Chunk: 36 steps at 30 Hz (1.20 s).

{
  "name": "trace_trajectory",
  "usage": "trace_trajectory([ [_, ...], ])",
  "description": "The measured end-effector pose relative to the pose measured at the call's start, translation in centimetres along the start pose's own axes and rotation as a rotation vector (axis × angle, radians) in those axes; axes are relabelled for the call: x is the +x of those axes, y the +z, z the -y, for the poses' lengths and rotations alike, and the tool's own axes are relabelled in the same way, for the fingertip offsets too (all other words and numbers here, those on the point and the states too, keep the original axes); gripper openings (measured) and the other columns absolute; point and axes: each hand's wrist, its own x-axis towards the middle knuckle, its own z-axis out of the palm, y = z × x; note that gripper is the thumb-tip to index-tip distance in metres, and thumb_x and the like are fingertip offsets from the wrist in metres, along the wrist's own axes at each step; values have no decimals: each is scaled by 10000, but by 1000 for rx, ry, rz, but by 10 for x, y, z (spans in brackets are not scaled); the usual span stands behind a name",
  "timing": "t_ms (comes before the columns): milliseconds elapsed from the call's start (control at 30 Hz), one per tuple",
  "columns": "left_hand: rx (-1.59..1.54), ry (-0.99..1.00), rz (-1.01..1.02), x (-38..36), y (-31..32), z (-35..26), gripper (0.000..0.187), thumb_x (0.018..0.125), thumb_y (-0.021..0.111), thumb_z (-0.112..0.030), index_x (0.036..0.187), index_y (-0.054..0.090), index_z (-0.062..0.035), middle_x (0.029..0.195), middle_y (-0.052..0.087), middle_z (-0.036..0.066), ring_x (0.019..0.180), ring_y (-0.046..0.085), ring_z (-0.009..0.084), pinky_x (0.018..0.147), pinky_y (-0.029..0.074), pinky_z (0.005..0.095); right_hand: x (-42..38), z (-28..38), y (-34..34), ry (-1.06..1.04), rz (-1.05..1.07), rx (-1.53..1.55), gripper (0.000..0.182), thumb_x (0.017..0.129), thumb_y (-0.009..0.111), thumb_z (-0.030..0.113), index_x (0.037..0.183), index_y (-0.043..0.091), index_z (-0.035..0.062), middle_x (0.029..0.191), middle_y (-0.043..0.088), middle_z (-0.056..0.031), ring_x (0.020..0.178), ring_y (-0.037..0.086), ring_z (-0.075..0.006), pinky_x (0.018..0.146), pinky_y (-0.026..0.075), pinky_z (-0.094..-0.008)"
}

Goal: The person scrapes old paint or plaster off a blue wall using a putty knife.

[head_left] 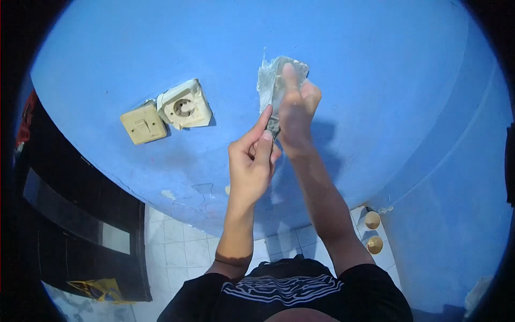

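Note:
A putty knife (279, 80) with a wide metal blade lies against the blue wall (214, 48). Whitish filler (265, 86) is smeared on the wall along the blade's left edge. My left hand (253, 166) is closed around the knife's dark handle, thumb on top and index finger pointing up along it. My right hand (296, 115), blurred, is on the blade's right side with one finger stretched up over the metal. Its other fingers are partly hidden, but it seems to grip the knife too.
Left of my hands, a wall socket (185, 106) with torn paper around it adjoins a yellowed light switch (143, 124). Two round cups (375, 244) stand on the tiled floor (182, 241) at lower right. Dark furniture (80, 209) is at the left, and a side wall (456, 214) at the right.

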Motion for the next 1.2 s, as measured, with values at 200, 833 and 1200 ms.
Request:
trace_trajectory([
  [200, -84, 2, 15, 1, 5, 5, 425, 1041, 469, -134, 1450, 479, -18, 613, 498, -30, 433, 352, 13, 365, 273, 192, 6, -3, 1, -35, 7, -14, 373, 998, 573, 206, 682, 599, 10, 615, 556, 16, 530, 457, -62, 452, 349, -293],
  [833, -21, 46, -11, -2, 11, 0, 433, 1035, 465, -126, 1451, 472, -7, 599, 481, -36, 426, 353, 19, 362, 276, 194, 6, -5, -4, 28, 52, -19, 321, 1007, 580, 242, 771, 624, 29, 682, 573, 17, 598, 482, -58, 510, 376, -267],
  [1200, -111, -29, -40, -6, 7, 15, 418, 1035, 476, -115, 1436, 489, 2, 607, 486, -30, 422, 350, 20, 358, 268, 195, -2, -11, -4, 20, 9, -43, 270, 1007, 588, 245, 847, 666, 41, 741, 597, 25, 637, 494, -52, 553, 392, -251],
])
